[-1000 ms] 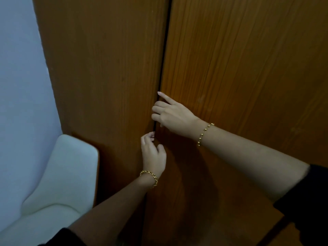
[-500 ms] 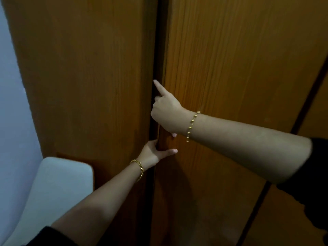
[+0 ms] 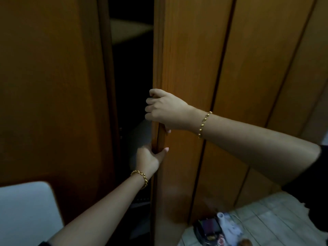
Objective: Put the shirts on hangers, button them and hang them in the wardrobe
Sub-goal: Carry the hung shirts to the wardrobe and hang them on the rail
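- Two hands grip the free edge of the right door of the wardrobe. The door stands ajar, with a dark opening between it and the left door.
- The right hand is the upper one. Its fingers curl round the edge into the opening, and the thumb presses on the door's front face.
- The left hand clasps the same edge just below. Its fingers are hidden behind the wood and its thumb lies across the front.
- The task looks to be at its very start, with opening the wardrobe as the step in hand.
- No shirt and no hanger is in view, so hanging, buttoning and putting away all appear left to do.
- The door's long axis runs upright, from the top of the view down to the floor.
- Its narrow edge faces the person, and its broad front is turned toward the right of the view.
- Inside, a pale shelf shows high up. The rest is too dark to tell whether a rail or any clothes are there.
- A white chair stands at the lower left, just before the left door.
- Blurred clutter lies on the floor near the foot of the right door.
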